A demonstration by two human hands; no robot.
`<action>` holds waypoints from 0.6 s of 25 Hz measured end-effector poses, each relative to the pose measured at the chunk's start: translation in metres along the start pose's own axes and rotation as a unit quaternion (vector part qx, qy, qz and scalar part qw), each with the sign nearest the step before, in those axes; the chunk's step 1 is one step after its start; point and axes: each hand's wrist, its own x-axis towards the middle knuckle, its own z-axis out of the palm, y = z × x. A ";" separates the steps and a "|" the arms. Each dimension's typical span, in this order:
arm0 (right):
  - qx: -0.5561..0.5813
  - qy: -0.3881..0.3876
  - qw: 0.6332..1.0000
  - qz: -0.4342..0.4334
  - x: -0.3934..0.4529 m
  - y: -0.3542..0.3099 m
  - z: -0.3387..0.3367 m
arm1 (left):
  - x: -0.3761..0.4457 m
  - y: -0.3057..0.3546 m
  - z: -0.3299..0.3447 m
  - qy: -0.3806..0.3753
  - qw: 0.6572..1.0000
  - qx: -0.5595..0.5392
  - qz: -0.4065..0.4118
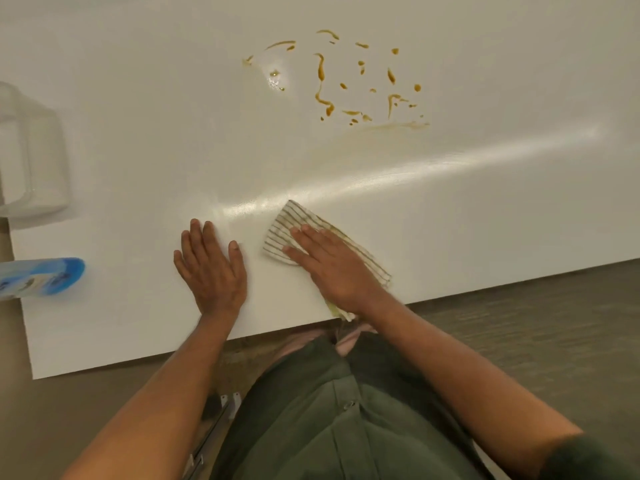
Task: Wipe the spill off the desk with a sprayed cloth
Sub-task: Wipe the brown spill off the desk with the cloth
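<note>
At the desk's point(138, 150) left edge stands a clear plastic container point(31, 154), with a blue spray bottle point(45, 277) lying nearer the front corner. The left hand point(211, 268) lies flat near the front edge, fingers slightly spread. Just beside it, the right hand point(332, 268), fingers together, presses the striped cloth point(287, 223) flat. The brown spill point(346, 81) dots the surface toward the far edge.
</note>
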 end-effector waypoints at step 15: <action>0.099 0.246 0.861 0.434 0.069 0.023 -0.042 | 0.001 0.001 0.001 -0.001 1.000 0.011 -0.001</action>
